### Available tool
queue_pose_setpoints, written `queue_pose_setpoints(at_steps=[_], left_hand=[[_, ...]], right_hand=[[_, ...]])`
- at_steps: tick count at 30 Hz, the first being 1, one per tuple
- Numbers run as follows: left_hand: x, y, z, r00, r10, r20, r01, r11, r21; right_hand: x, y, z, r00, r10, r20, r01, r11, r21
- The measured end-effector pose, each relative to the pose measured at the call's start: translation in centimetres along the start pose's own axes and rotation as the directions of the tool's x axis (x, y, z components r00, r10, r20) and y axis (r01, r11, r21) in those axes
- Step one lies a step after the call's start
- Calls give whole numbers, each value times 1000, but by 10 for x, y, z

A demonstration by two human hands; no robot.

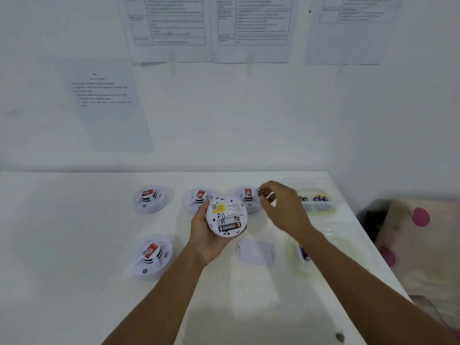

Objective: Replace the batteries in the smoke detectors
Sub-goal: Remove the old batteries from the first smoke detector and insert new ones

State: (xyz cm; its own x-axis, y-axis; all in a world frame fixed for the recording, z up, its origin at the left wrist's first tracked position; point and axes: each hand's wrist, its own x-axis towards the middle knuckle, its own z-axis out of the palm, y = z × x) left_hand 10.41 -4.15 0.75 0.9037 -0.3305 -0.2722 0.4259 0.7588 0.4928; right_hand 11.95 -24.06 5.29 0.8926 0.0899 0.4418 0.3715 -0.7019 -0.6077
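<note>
Your left grip (206,240) curls round the opened smoke detector (226,214) above the counter (74,232), one battery (229,228) seated; your right grip (283,210), too blurred to read, should check polarity before pressing the next in.

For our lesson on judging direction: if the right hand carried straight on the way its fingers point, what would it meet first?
Probably the rightmost back-row smoke detector, just beyond the right hand; the hand may be above it, so depth is uncertain.
</note>
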Motion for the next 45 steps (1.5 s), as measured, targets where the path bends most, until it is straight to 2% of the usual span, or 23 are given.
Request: queue_pose_setpoints(at_steps=[3, 6, 9, 14, 16, 18, 21, 24, 27, 34, 39, 41, 45], left_hand=[[15, -8, 14, 1000, -17, -2, 17, 1000, -4], [23, -17, 24, 999, -31, 10, 31, 999, -7], [28, -22, 29, 999, -26, 25, 27, 1000, -9], [32, -29, 28, 1000, -12, 16, 13, 999, -36], [32, -30, 26, 1000, -15, 6, 15, 1000, -24], [30, -29, 24, 1000, -13, -10, 13, 1000, -16], [28, -28, 24, 1000, -12, -22, 12, 1000, -5], [26, -27, 25, 1000, -9, -29, 8, 1000, -6], [22, -25, 23, 999, 35, -30, -35, 999, -2], [21, -20, 11, 994, 77, -74, -77, 997, 6], [25, -21, 8, 987, 100, -122, -100, 995, 8], [27, -23, 8, 983, 120, -140, -116, 993, 37], [29, -25, 5, 973, 180, -143, -167, 981, 95]], right_hand=[[31, 45, -28, 979, 198, -48, -202, 972, -122], [49, 87, -50, 930, 365, 27, -336, 881, -333], [55, 111, -59, 893, 437, 105, -343, 814, -468], [55, 118, -54, 873, 463, 151, -343, 805, -485], [50, 112, -52, 896, 430, 108, -339, 822, -457], [44, 98, -47, 940, 336, 57, -282, 863, -420], [31, 66, -35, 976, 216, 35, -202, 951, -235], [15, 33, -21, 980, 124, 157, -124, 992, -5], [-1, 11, -7, 956, 79, 284, -106, 991, 82], [-23, -2, 19, 955, 180, 238, -201, 977, 68], [-30, -11, 30, 941, 275, 199, -303, 944, 129], [-30, -14, 30, 912, 346, 219, -386, 906, 176], [-29, -21, 33, 815, 478, 327, -570, 763, 306]])
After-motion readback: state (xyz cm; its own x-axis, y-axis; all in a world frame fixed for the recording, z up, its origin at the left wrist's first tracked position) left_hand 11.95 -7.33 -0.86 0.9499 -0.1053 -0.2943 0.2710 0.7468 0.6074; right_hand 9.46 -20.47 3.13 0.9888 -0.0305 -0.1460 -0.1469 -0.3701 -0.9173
